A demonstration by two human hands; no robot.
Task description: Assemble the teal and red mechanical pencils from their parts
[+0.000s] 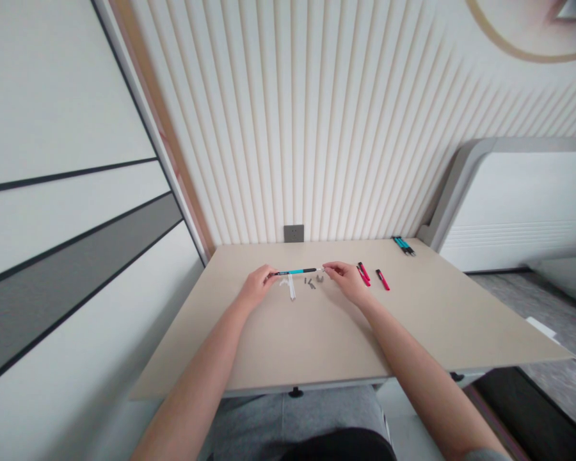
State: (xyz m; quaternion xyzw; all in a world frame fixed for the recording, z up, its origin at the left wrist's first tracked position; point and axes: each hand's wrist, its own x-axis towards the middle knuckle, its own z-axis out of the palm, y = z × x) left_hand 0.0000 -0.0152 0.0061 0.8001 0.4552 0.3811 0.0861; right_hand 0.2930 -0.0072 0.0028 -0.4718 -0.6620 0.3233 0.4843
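Note:
My left hand (258, 284) is closed round one end of a blue and black pen (296, 272), held level just above the table. At the pen's other end, my right hand (344, 280) pinches a small silvery piece; whether it is joined to the pen I cannot tell. Beneath the pen lie thin white tubes (292, 291) with silvery ends and small white bits (283, 282). Short dark grey pieces (310, 283) and a little cluster of grey parts (319, 278) sit between my hands.
Several red pens or pen parts (383, 280) lie right of my right hand. Farther back, more blue and black pens (404, 246) rest together near the beige table's (288, 346) far right corner. A ribbed wall with a grey socket (294, 234) stands behind; a white cabinet (52, 269) is left.

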